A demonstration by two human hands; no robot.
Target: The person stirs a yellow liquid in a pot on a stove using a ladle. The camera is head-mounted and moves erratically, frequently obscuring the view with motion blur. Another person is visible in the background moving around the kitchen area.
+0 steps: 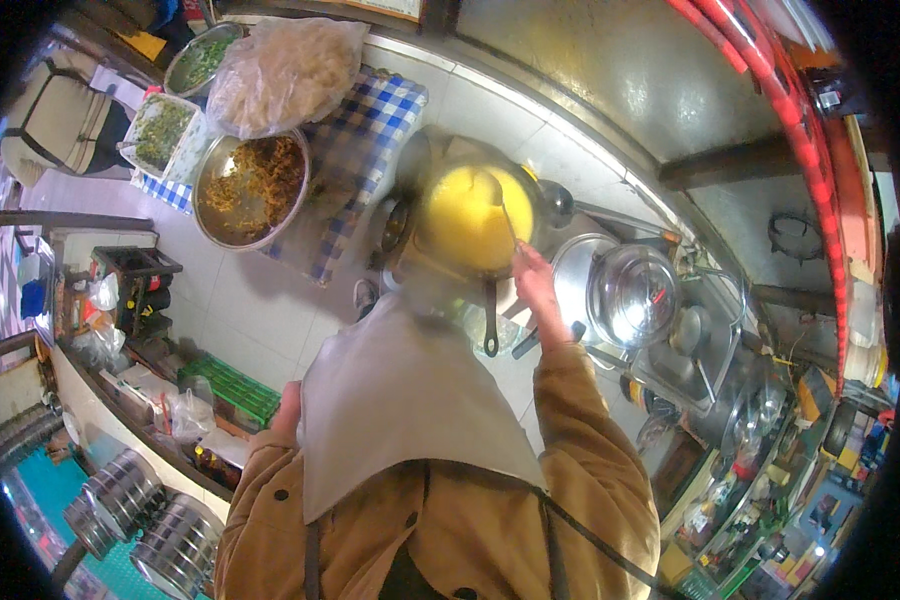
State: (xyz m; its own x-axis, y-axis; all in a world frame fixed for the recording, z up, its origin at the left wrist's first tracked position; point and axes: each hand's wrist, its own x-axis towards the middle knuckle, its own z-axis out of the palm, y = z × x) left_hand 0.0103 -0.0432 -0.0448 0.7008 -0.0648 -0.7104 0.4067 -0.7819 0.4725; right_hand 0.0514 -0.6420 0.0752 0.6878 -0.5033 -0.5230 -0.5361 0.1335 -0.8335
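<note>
In the head view my right hand [534, 276] grips the thin handle of a ladle [507, 217]. The ladle's bowl dips into thick yellow liquid [457, 214], which fills a large round pot [532, 187]. Steam blurs the pot's left side and near rim. Below the pot, a dark pan handle [491, 322] with a hanging hole points towards me. My left hand [289, 411] hangs low beside my pale apron [420, 390]. Its fingers are partly hidden by the apron, so whether it holds anything does not show.
Left of the pot, a blue-checked cloth [379, 105] carries a steel bowl [300, 191] of brown shredded food and a plastic bag [285, 67]. A white tub [193, 135] holds chopped greens. Glass-like lids [634, 296] stand at right, near a metal tray [709, 375]. A green crate [229, 390] lies lower left.
</note>
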